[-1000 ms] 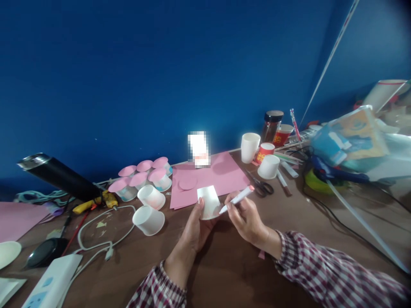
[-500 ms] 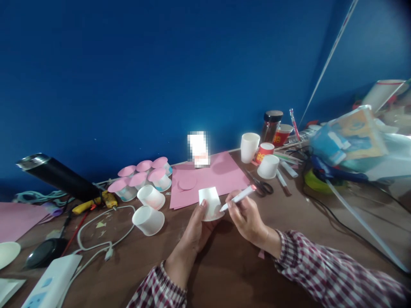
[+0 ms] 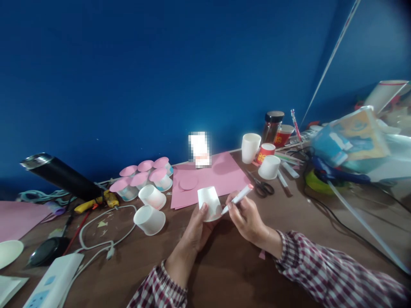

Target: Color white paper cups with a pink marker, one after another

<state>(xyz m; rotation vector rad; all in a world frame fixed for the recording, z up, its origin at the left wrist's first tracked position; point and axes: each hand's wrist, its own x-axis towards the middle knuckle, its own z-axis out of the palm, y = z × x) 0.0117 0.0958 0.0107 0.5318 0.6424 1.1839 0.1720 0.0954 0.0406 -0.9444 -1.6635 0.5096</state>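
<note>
Nearest on the desk [image 3: 244, 278], the left hand [image 3: 197, 226] pinches the paper cup [image 3: 209, 203]; the right hand [image 3: 246, 218] grips a marker [image 3: 238, 199], its tip at the cup's side. Bare desk lies right of the cup, up to the cable [image 3: 340, 223]. Beyond the cup, the pink paper [image 3: 218, 175] reaches the wall [image 3: 205, 77]. The cup hides some left fingers.

**Maroon-and-White Checks Down to Gathered Cuffs**

The left sleeve [image 3: 154, 291] and the right sleeve [image 3: 334, 265] match: woven-looking checks of dark maroon and white, with paler purplish-grey squares between them. Each ends in a cuff drawn into narrow puckers, with a small frilled edge at the wrist. The fabric looks loose and softly wrinkled above the right cuff [image 3: 289, 248], its pattern blurring towards the elbow. The left hand [image 3: 199, 224] and right hand [image 3: 245, 218] are bare.
</note>
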